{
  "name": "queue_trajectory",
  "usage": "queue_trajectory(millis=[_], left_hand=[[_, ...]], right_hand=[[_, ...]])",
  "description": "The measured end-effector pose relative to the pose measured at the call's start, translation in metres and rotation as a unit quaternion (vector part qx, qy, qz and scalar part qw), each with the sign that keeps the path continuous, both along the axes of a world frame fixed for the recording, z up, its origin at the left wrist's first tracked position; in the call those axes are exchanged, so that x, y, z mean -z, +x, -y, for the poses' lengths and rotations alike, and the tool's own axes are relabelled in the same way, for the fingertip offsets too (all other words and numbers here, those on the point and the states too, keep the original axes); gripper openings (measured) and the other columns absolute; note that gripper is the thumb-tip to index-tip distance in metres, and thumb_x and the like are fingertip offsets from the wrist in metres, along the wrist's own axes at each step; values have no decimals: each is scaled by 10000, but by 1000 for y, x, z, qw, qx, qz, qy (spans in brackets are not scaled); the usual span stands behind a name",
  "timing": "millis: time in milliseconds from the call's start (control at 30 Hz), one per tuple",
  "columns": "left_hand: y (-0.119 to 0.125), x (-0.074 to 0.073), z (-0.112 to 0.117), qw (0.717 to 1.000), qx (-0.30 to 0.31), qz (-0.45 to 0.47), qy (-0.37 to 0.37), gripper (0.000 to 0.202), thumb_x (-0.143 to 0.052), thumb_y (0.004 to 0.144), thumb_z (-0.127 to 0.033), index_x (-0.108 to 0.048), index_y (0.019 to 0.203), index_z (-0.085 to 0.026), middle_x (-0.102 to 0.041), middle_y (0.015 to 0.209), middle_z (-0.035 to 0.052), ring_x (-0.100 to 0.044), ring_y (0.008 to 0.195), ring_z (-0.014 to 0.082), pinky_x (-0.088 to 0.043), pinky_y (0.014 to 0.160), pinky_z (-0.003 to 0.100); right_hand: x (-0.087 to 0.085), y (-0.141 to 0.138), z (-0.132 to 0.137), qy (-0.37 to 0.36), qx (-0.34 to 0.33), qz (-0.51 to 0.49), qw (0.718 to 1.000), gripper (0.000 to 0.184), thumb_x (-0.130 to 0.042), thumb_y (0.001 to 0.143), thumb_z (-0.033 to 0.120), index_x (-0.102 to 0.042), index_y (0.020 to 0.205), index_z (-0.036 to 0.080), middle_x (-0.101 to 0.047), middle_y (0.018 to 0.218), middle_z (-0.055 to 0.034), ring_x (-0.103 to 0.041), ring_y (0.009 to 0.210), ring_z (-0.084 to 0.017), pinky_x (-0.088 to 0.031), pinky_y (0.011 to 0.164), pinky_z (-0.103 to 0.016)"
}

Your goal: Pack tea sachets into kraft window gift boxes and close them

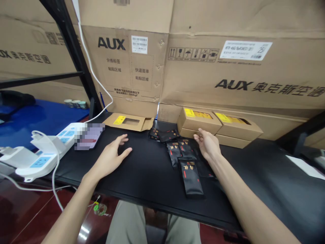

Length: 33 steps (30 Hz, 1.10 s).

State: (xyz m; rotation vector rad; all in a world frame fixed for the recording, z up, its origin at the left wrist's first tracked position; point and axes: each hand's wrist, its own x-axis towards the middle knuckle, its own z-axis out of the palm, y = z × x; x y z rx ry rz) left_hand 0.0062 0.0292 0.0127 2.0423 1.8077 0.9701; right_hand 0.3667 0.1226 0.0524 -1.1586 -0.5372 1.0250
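My left hand (113, 157) hovers over the left part of the black table, thumb and fingers apart, with nothing in it. Behind it lies a flattened cardboard box (142, 126) with a yellow label and a window. My right hand (208, 144) is in front of the stacked window boxes (199, 119), its fingers loosely bent and apart; no object shows in it. Beside it lie several black sachets with gold print: a front sachet (191, 179), others such as a middle sachet (188, 149), and a small pile (165, 135) farther back.
A second stack of window boxes (237, 127) stands to the right. On the left are a white power strip (48, 157) with plugs and cables, and a phone (90, 135). Large cardboard sheets (122, 67) wall off the back. A white paper (306, 166) lies far right.
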Motion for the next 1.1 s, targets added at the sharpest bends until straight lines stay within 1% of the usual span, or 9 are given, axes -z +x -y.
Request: queue_trajectory(millis=[133,233,400,567,700,800,867,967,1100], left_hand=[[15,-14,-48,988,-15,-146,52,515,-582,952,-437,-619,1401,-190,-705,1407,173,-632,1339,378,-498,1133,559],[20,-15,-90,980,-22,-188,63,482,-634,857,-282,-686,1327,-184,-680,1425,188,-576,1377,418,-422,1185,593],[14,-4,-124,973,-34,-214,75,515,-537,821,-167,-741,1293,-186,-719,1377,196,-613,1311,424,-454,1122,630],[8,-6,-122,969,-66,-202,125,530,-433,924,-206,-730,1362,-223,-760,1340,169,-631,1248,414,-473,1043,637],[27,-18,-109,962,-73,-190,182,570,-434,949,-194,-660,1468,-264,-706,1468,108,-617,1287,381,-446,1057,600],[62,-24,-89,939,-17,-193,283,593,-472,946,-138,-632,1499,-277,-677,1514,90,-624,1285,354,-465,1001,541],[92,-23,-74,919,33,-205,335,573,-449,989,-132,-608,1520,-277,-677,1513,98,-638,1250,328,-462,989,515],[136,-17,-54,882,85,-203,416,499,-466,1038,-181,-590,1521,-217,-735,1421,118,-649,1214,294,-441,1033,472],[167,-7,-43,860,106,-184,464,453,-466,1054,-190,-593,1488,-163,-793,1302,104,-671,1181,274,-388,1143,459]], right_hand=[[8,0,12,82,-32,150,985,529,-946,700,452,-476,682,210,-566,549,60,-647,537,-99,-509,547,-179],[15,0,21,125,-48,347,928,525,-833,760,611,-463,712,242,-609,571,29,-641,559,-145,-499,580,-255],[17,-6,33,192,-45,549,813,354,-658,889,440,-433,684,258,-552,596,35,-525,550,-128,-447,612,-273],[14,-14,40,216,-66,581,782,341,-618,932,412,-418,701,261,-564,622,27,-514,556,-128,-452,615,-266],[11,-17,47,240,-91,584,770,322,-614,946,391,-449,704,259,-618,666,1,-576,607,-148,-490,658,-286],[6,-21,52,251,-181,556,772,181,-661,931,397,-643,842,240,-749,866,-53,-701,833,-209,-562,837,-356],[5,-24,54,239,-266,492,794,286,-711,912,467,-726,1066,228,-789,1104,-87,-728,1052,-257,-559,1003,-430],[10,-29,59,200,-364,337,845,619,-753,855,643,-699,1280,197,-747,1326,-125,-701,1233,-299,-533,1112,-479],[19,-36,66,148,-375,184,897,650,-835,807,593,-687,1301,198,-756,1311,-110,-703,1255,-295,-554,1104,-460]])
